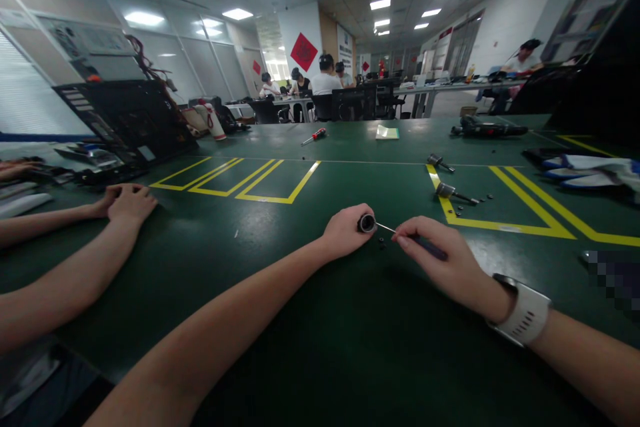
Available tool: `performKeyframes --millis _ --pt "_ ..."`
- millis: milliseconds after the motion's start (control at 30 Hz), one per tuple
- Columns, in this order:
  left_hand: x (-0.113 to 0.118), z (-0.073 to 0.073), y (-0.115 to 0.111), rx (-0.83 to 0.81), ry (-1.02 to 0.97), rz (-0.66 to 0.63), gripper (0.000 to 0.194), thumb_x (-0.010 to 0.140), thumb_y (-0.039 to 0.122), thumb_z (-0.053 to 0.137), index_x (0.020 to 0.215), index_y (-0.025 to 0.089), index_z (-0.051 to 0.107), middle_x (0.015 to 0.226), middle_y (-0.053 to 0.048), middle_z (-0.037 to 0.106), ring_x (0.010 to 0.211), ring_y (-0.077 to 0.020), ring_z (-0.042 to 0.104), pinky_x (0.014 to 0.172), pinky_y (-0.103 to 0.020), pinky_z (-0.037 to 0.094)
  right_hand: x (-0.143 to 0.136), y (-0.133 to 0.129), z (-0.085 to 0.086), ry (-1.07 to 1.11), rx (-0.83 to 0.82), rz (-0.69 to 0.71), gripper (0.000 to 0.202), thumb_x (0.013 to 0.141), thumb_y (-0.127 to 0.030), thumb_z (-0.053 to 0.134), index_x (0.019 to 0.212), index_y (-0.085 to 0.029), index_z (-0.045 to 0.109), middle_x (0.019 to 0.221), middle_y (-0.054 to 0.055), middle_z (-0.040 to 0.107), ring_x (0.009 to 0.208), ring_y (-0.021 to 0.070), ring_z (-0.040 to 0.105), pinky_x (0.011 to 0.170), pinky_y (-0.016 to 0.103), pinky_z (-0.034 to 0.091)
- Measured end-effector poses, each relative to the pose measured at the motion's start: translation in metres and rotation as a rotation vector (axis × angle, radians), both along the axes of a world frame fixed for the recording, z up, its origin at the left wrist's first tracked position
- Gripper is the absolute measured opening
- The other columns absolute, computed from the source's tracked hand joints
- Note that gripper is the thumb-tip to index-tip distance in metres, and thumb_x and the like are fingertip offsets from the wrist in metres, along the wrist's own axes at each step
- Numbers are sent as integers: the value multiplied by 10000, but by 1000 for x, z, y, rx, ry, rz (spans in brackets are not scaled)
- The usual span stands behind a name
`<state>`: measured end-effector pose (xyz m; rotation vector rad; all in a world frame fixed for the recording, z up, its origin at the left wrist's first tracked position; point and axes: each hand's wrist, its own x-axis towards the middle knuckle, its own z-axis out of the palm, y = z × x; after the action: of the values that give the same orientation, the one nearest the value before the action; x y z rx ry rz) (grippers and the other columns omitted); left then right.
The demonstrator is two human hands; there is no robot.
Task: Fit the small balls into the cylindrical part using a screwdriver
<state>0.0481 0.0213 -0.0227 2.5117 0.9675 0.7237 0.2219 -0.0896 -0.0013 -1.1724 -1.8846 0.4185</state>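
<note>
My left hand (345,232) is wrapped round a dark cylindrical metal part (367,223), its round open end turned towards me. In my right hand (434,247) is a thin screwdriver (425,245) with a dark handle, held between thumb and fingers. Its slim shaft points left, and the tip meets the side of the cylindrical part. Small dark pieces (382,245) lie on the green table (320,320) just below, between both hands. Further right, two metal parts with shafts rest on the table, one a silver-and-dark shaft (453,193), with several tiny dark pieces beside it.
Yellow tape (265,199) marks boxes on the table. A red-handled screwdriver (315,136), a sticky-note pad (387,133) and a black power tool (485,128) lie towards the back. White-blue gloves (590,170) are at right. A co-worker's hands (131,203) rest at left.
</note>
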Motion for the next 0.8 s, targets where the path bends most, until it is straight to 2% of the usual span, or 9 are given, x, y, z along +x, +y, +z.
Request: performKeyframes --millis 167,300,400,533,667,800 --pt "1 -2 -1 57 93 11 152 762 327 564 795 179 552 748 13 596 676 -125 523 571 -232 361 -7 -3 3 -367 229 166 171 857 -144 439 906 -121 601 866 109 626 800 199 558 689 345 456" --pt "1 -2 -2 139 169 0 91 767 271 539 801 187 551 755 7 601 702 -138 532 599 -244 372 -10 -3 2 -569 353 134 203 849 -124 417 858 -110 620 852 131 633 823 235 563 690 379 442" --pt "1 -1 -4 187 209 -7 69 781 233 502 813 190 545 779 -5 607 740 -152 541 627 -255 387 -11 -4 1 -574 305 90 203 845 -134 421 848 -110 622 840 124 630 793 227 557 685 379 439" --pt "1 2 -5 183 240 -33 64 788 218 491 823 189 536 806 -12 612 780 -159 549 640 -258 393 -8 -1 4 -245 82 7 197 849 -210 441 814 -140 621 776 78 624 713 192 555 641 344 441" --pt "0 3 -5 151 237 -57 61 792 210 501 839 188 534 813 -6 609 774 -149 550 637 -252 388 -3 8 3 267 -237 -35 161 792 -273 521 737 -184 643 752 42 657 738 195 595 680 349 454" --pt "0 1 -2 135 197 -50 66 799 224 512 846 184 532 818 -5 605 765 -140 547 641 -248 391 -1 16 -3 767 -480 -47 107 713 -253 592 689 -164 646 714 58 676 702 185 605 699 352 458"
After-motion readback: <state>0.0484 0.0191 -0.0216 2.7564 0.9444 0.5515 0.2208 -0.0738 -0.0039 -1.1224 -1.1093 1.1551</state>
